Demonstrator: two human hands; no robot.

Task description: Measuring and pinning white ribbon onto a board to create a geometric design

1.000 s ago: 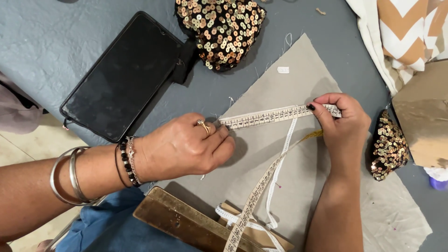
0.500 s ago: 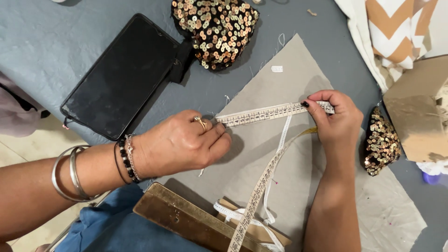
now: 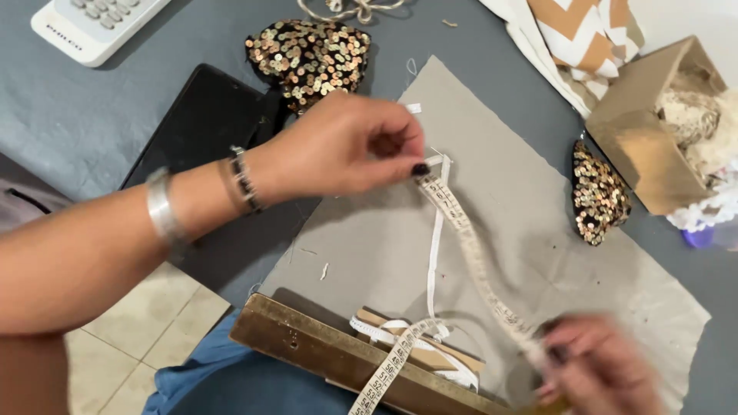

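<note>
Head view, one entry per item:

Left hand [image 3: 346,150]: hovering over the grey fabric panel [image 3: 530,230], fingers curled shut and pinching the upper end of the measuring tape [image 3: 461,223] together with a narrow white ribbon [image 3: 435,253].

Right hand [image 3: 596,369]: blurring at the lower edge, fingers closing round the tape's lower stretch; how firmly, cannot tell.

Measuring tape: running slack and diagonal across the panel between the two hands, its tail trailing over the wooden box [image 3: 338,357].

Nearby: sequinned pieces [image 3: 307,58] and [image 3: 600,192], black tablet [image 3: 207,123].

Risk, as judged: the slack tape is sagging, so any reading is likely drifting; ribbon is tangling under the pinch; the unpinned panel may be sliding if tugged
</note>
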